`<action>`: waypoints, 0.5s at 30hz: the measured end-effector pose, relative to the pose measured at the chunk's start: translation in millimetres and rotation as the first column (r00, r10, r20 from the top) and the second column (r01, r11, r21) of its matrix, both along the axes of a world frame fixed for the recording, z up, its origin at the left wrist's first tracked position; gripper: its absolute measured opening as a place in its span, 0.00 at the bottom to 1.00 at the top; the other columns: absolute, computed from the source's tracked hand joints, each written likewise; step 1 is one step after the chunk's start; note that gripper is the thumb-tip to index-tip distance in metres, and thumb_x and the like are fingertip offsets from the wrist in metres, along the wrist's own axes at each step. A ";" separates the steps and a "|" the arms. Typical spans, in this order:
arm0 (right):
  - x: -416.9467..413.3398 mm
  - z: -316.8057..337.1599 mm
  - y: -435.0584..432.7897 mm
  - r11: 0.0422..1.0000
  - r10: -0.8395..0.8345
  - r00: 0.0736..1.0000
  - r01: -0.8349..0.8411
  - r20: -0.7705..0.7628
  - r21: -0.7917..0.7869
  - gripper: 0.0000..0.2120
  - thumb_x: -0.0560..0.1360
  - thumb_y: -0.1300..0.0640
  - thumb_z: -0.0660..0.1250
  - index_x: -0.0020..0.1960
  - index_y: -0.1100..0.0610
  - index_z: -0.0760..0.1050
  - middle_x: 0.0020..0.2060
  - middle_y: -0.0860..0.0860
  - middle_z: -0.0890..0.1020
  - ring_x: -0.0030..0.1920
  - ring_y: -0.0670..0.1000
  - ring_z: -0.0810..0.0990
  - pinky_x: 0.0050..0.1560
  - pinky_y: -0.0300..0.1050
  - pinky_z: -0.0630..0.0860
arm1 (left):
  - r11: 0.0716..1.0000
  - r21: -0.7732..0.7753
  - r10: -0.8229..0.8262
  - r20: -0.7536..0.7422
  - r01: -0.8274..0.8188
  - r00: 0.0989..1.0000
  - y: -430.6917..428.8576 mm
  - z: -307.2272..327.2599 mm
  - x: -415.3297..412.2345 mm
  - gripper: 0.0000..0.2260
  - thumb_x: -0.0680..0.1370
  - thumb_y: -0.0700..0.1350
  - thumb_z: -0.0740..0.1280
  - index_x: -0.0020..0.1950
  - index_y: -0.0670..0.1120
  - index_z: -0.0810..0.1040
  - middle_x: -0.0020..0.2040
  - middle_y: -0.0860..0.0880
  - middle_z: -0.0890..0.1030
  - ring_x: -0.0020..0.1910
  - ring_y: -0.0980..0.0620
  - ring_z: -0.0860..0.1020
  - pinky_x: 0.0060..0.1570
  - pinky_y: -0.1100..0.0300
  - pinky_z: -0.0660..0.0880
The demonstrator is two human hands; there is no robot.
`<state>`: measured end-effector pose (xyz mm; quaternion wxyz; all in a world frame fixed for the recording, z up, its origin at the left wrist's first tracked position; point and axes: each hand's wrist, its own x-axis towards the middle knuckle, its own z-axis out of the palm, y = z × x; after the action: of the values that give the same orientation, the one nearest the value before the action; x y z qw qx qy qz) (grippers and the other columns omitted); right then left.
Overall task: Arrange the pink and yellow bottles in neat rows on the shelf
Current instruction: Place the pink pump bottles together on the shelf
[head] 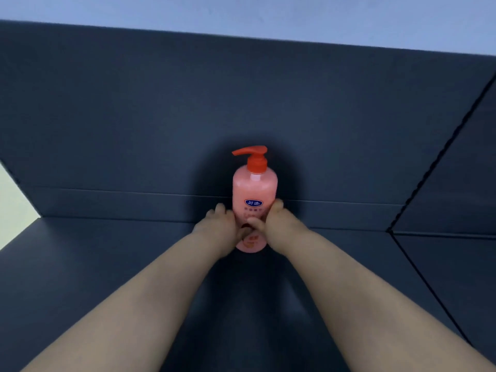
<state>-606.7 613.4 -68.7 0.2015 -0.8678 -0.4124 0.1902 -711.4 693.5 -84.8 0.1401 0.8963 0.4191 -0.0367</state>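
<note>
– pink bottle (255, 189): who holds it?
– both arms stretched out; left hand (217, 226) and right hand (281, 224) clasp its lower sides.
– its look?
– upright, red pump (253, 157), blue label, deep on the dark shelf (107, 264).

Shop (dark shelf (107, 264), pink bottle (255, 189))

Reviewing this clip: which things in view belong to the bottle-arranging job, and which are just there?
Belongs to the job:
pink bottle, upright
left hand and right hand, both gripping its lower body
dark shelf

Just there:
pale wall above the shelf
pale surface at the left edge
</note>
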 end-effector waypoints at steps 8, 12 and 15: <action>37.9 2.1 -87.9 0.947 0.303 0.882 -0.235 0.361 -0.219 0.33 0.79 0.38 0.49 0.77 0.52 0.46 0.77 0.53 0.48 0.76 0.52 0.48 0.74 0.49 0.52 | 0.887 0.377 -0.215 -0.168 0.265 0.962 -79.3 31.4 17.7 0.16 0.80 0.54 0.56 0.62 0.48 0.72 0.58 0.47 0.77 0.56 0.45 0.76 0.44 0.55 0.69; 71.4 19.9 -155.2 0.959 0.275 0.827 -0.203 0.491 -0.195 0.32 0.79 0.37 0.47 0.77 0.51 0.46 0.77 0.51 0.47 0.76 0.51 0.45 0.74 0.50 0.49 | 0.811 0.459 -0.385 -0.047 0.362 0.922 -134.8 42.2 61.4 0.23 0.79 0.56 0.56 0.74 0.53 0.60 0.71 0.49 0.68 0.69 0.47 0.67 0.62 0.51 0.67; 104.9 32.8 -226.7 0.981 0.184 0.825 -0.119 0.535 -0.155 0.32 0.79 0.37 0.48 0.77 0.49 0.47 0.77 0.50 0.46 0.77 0.51 0.44 0.75 0.49 0.48 | 0.754 0.489 -0.488 -0.033 0.440 0.872 -189.4 47.6 100.0 0.27 0.80 0.58 0.53 0.77 0.55 0.51 0.76 0.49 0.58 0.75 0.48 0.56 0.73 0.50 0.55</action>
<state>-501.8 386.6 -35.8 0.0095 -0.8605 -0.5087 -0.0265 -611.4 504.1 -37.2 -0.0808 0.9787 0.1721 0.0782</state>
